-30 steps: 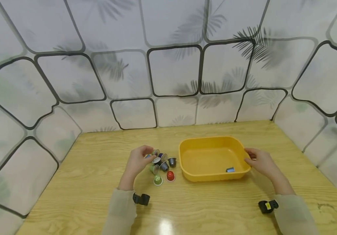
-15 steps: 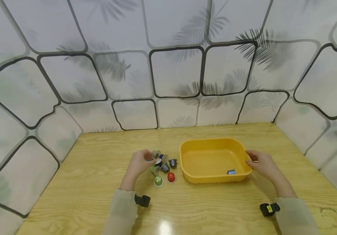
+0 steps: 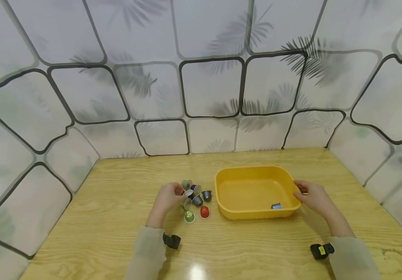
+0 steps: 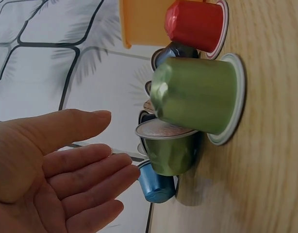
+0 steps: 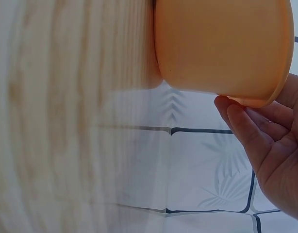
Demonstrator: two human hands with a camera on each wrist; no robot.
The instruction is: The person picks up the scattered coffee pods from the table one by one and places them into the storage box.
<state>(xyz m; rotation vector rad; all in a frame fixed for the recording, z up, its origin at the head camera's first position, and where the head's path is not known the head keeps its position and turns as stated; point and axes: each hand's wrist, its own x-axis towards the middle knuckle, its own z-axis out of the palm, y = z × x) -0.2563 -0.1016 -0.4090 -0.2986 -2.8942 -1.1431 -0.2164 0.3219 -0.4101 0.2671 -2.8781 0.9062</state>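
Note:
In the head view my left hand [image 3: 167, 199] hovers at the left side of a loose pile of coffee capsules. Its thumb and fingers are apart and fairly straight in the left wrist view, the fingertips close beside a blue capsule [image 4: 156, 182]; whether they touch it I cannot tell. Around it lie two green capsules, one upside down [image 4: 200, 94] and one tipped over [image 4: 171, 148], and a red capsule [image 4: 196, 25]. My right hand [image 3: 313, 196] pinches the right rim of a yellow tray [image 3: 250, 214], thumb outside. One blue capsule [image 3: 276, 206] lies inside the tray.
The wooden table [image 3: 243, 249] extends in front of the tray and the pile. A dark grey capsule [image 3: 206, 195] lies between the pile and the tray. Patterned cloth walls [image 3: 211, 134] stand along the back and both sides.
My left hand has lowered a little toward the pile and now covers the blue capsule at its left edge. The right hand keeps its hold on the tray. The head view has shifted slightly.

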